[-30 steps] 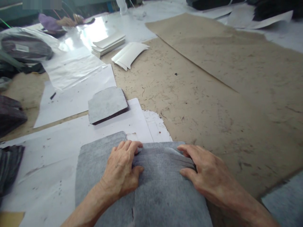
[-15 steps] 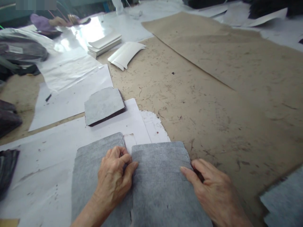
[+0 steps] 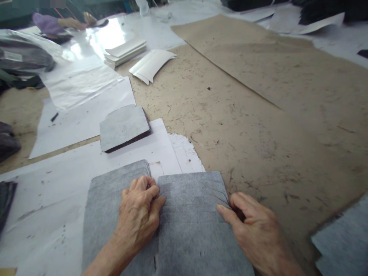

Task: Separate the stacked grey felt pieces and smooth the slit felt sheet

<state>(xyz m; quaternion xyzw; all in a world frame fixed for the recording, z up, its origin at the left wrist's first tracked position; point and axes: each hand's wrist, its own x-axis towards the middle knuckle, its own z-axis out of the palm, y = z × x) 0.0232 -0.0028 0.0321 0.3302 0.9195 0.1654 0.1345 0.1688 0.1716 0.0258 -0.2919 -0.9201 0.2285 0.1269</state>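
Pinching grey sheets [image 3: 195, 226], left hand [image 3: 139, 212] and right hand [image 3: 254, 226]; papered table [image 3: 218, 126], person [image 3: 46, 23] beyond.

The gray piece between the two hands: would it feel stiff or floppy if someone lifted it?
The gray piece would probably flop somewhat, since creases run across its top by the right hand. It seems unlikely to roll or tip, as it lies broad and flat.

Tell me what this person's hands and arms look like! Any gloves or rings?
Both are bare: the left hand and the right hand have no gloves, and I see no rings, watch or sleeves. Raised veins show on the left.
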